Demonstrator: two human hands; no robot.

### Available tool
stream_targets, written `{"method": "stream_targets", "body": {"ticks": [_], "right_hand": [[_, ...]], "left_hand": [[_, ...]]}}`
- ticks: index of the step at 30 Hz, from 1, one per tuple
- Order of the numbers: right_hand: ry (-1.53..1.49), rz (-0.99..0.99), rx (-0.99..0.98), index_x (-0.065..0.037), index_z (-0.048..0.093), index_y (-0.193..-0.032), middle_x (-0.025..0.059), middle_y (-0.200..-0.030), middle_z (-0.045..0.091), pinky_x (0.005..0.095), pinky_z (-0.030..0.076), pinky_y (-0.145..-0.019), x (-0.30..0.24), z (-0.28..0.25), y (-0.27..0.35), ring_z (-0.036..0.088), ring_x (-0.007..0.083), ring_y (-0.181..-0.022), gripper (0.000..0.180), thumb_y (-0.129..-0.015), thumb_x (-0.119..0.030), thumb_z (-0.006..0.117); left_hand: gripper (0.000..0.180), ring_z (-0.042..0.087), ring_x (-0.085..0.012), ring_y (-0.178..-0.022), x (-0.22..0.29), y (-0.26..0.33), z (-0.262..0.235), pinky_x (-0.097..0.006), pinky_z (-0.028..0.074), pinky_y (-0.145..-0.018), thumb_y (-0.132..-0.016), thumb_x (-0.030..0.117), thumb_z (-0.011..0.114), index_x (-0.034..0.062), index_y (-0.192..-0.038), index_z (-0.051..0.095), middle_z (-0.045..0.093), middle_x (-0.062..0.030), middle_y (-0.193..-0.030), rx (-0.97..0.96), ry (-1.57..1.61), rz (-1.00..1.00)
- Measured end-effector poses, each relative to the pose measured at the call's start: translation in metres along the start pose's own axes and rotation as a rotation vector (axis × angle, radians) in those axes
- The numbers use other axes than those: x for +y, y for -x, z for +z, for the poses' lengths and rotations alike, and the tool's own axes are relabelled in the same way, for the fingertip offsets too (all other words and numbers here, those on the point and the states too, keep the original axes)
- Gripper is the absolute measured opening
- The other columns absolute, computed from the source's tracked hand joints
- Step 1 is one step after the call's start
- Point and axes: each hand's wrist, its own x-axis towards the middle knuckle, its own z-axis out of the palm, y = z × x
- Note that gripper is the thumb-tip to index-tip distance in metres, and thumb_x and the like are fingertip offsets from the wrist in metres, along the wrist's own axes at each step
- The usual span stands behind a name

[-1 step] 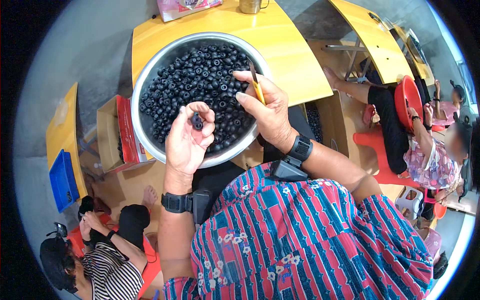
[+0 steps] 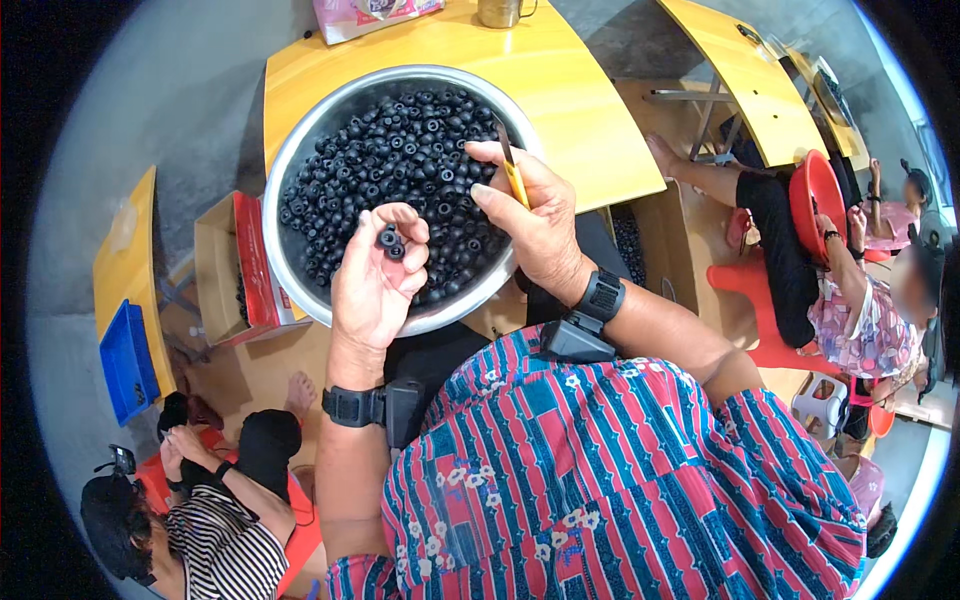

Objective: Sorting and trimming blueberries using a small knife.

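Observation:
In front of me stands a wide steel bowl (image 2: 283,254) heaped with small black rounded pieces (image 2: 395,145), many showing a hole in the end. My left hand (image 2: 378,285) is over its near rim, palm up, fingers curled around black holed pieces (image 2: 396,251); two rounded ends show between thumb and fingers. My right hand (image 2: 535,210) is above the bowl's right side. It grips a slim knife (image 2: 516,180) with a yellow handle, its dark blade pointing up and away, apart from the left hand. The right thumb and forefinger reach out over the pieces.
The bowl overlaps a yellow table (image 2: 590,120), which bears a metal mug (image 2: 500,12) and a pink-white package (image 2: 375,15). Cardboard boxes (image 2: 222,265) (image 2: 665,240) flank my knees. A blue tray (image 2: 127,360) is at far left. People sit on both sides, one beside a red basin (image 2: 815,205).
The black pieces between my left fingers have shifted slightly, and two rounded ends now show more distinctly. My right hand and the knife have not visibly moved.

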Motion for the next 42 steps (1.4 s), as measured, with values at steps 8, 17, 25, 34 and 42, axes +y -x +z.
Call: {"method": "stream_targets", "body": {"ticks": [8,17,25,34,42], "right_hand": [[-0.121,0.029,0.054,-0.005,0.063,-0.117,-0.0092,-0.066,0.045,0.0177,0.035,-0.056,0.007,0.000,-0.002,0.039,0.0007,-0.061,0.035,-0.082,-0.002,0.066],[-0.168,0.034,-0.005,-0.003,0.062,-0.118,-0.0077,-0.071,0.049,0.0178,0.037,-0.058,0.009,0.006,-0.003,0.042,0.0010,-0.064,0.034,-0.084,-0.003,0.066],[-0.118,-0.003,-0.028,-0.002,0.062,-0.117,-0.0050,-0.078,0.054,0.0190,0.041,-0.062,0.013,0.007,-0.005,0.046,0.0023,-0.068,0.033,-0.084,-0.004,0.065],[-0.022,-0.047,-0.064,0.000,0.066,-0.106,0.0047,-0.088,0.065,0.0266,0.047,-0.075,0.025,0.005,-0.011,0.058,0.0116,-0.083,0.020,-0.087,-0.005,0.061],[0.157,-0.161,-0.348,-0.007,0.070,-0.099,0.0062,-0.086,0.066,0.0306,0.047,-0.077,0.017,0.006,-0.016,0.059,0.0181,-0.082,0.015,-0.087,-0.014,0.065]], "left_hand": [[0.022,0.049,-0.0076,-0.065,0.011,-0.018,0.010,-0.020,0.039,-0.052,-0.096,0.013,0.050,0.0040,-0.107,0.067,0.055,0.0002,-0.076,0.230,-0.741,-0.050],[0.023,0.061,-0.0318,-0.079,0.003,-0.037,0.019,-0.039,0.049,-0.074,-0.080,0.016,0.069,0.0058,-0.101,0.069,0.061,-0.0152,-0.086,0.310,-1.774,0.361],[0.020,0.063,-0.0299,-0.077,-0.006,-0.052,0.004,-0.038,0.050,-0.071,-0.076,0.015,0.074,0.0056,-0.093,0.071,0.062,-0.0144,-0.082,0.311,-1.848,0.429],[0.017,0.048,-0.0060,-0.065,0.003,-0.023,0.003,-0.021,0.041,-0.061,-0.077,0.006,0.072,0.0022,-0.093,0.071,0.060,0.0009,-0.077,0.292,-1.342,0.413],[0.017,0.042,0.0006,-0.062,0.000,-0.003,-0.002,-0.016,0.034,-0.053,-0.082,0.009,0.072,0.0040,-0.097,0.066,0.055,0.0072,-0.077,0.264,-0.710,0.183]]}}
